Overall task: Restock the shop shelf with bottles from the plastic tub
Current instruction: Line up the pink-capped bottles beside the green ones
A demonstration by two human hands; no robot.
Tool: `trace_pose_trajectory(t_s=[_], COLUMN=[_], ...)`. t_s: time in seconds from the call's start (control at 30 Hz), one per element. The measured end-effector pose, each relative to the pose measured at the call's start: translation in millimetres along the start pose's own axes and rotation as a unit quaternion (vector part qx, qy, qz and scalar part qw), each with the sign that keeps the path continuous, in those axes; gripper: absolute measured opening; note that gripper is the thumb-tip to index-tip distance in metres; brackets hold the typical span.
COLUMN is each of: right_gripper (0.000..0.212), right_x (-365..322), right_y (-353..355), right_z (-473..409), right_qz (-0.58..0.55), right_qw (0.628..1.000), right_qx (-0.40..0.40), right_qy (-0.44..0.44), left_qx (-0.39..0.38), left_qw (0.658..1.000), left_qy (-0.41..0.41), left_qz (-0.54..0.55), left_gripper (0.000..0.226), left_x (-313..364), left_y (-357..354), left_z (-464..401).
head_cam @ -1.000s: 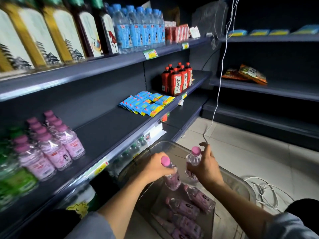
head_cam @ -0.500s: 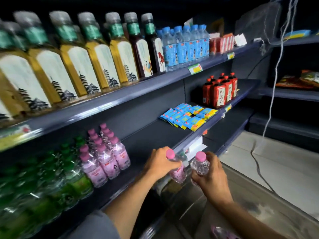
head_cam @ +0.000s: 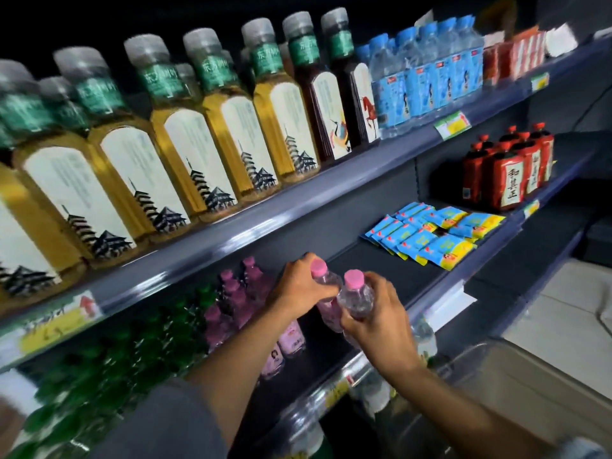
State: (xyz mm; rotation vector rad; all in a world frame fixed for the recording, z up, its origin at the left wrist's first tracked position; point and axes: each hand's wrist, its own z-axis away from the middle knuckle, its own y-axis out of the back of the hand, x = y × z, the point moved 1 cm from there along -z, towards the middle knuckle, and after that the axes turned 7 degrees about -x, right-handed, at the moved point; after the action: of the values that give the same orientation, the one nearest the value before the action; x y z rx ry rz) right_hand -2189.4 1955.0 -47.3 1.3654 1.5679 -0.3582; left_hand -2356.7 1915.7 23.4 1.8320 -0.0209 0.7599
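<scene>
Pink-capped bottle clamped in left hand, second bottle gripped by right hand, over middle shelf

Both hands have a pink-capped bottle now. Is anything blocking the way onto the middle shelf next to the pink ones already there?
Nothing visible does. The left hand and right hand each hold a pink-capped bottle above the shelf's front edge. Right of the shelved pink bottles, the dark shelf floor lies bare up to the blue packets.
</scene>
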Motion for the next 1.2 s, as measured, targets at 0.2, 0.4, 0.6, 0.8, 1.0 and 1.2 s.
trace_pose_trajectory(t_s=[0.2, 0.4, 0.6, 0.8, 1.0, 1.2], right_gripper=[0.062, 0.064, 0.064, 0.060, 0.082, 0.066], right_x=[5.1, 25.7, 42.1, 40.5, 49.5, 64.9], right_y=[-40.6, -72.8, -96.7, -115.2, -118.5, -118.7], right_z=[-42.2, -64.0, -69.8, -76.9, -61.9, -47.6], right_qz=[0.004, 0.023, 0.033, 0.031, -0.001, -0.025], right_qw=[0.999, 0.997, 0.995, 0.994, 0.993, 0.991], right_qx=[-0.030, -0.059, -0.072, -0.089, -0.107, -0.114], right_qy=[-0.015, -0.043, -0.060, -0.053, -0.054, -0.071], left_qx=[0.002, -0.005, 0.002, -0.021, -0.104, -0.110], left_qw=[0.999, 0.997, 0.996, 0.996, 0.987, 0.979], left_qy=[0.011, 0.032, 0.045, 0.062, 0.085, 0.101], left_qz=[-0.036, -0.070, -0.076, -0.060, -0.083, -0.136], left_gripper=[0.049, 0.050, 0.048, 0.052, 0.044, 0.040], left_x=[-27.5, -53.4, -78.1, -86.5, -95.1, -101.0], left_y=[20.3, 25.5, 19.0, 15.7, 13.6, 14.1], left_z=[-44.1, -71.4, -72.3, -77.1, -93.4, -103.4])
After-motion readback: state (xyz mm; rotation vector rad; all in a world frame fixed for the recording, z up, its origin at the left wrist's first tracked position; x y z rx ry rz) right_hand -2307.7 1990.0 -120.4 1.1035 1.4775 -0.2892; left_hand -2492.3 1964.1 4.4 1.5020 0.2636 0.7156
